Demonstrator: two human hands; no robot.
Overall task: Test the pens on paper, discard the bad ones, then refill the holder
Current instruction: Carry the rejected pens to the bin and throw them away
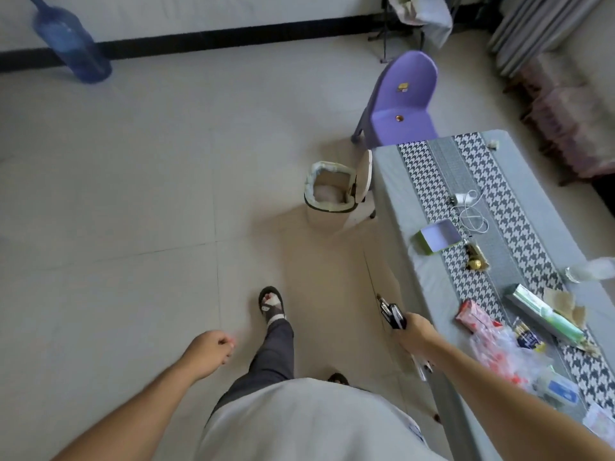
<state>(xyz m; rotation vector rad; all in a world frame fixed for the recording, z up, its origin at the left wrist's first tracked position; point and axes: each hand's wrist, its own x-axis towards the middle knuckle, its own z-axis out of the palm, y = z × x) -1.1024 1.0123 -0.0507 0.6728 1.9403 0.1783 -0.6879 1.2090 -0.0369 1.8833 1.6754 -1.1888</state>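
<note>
My right hand (417, 331) grips a bunch of dark pens (392, 314) beside the left edge of the table (412, 281), their tips pointing away from me over the floor. My left hand (209, 352) hangs over the floor with fingers loosely curled, holding nothing. A small bin (329, 194) with an open lid and a liner stands on the floor ahead, by the table's far left corner. I stand on the tiled floor, one sandalled foot (271, 302) forward. No paper or pen holder is clearly visible.
The table carries a houndstooth runner (472, 181), a green tin box (439, 236), a white cable (469, 211), a red packet (474, 316), a plastic bag (509, 357) and a long box (539, 311). A purple chair (404, 101) stands beyond it, a blue water jug (71, 44) by the wall.
</note>
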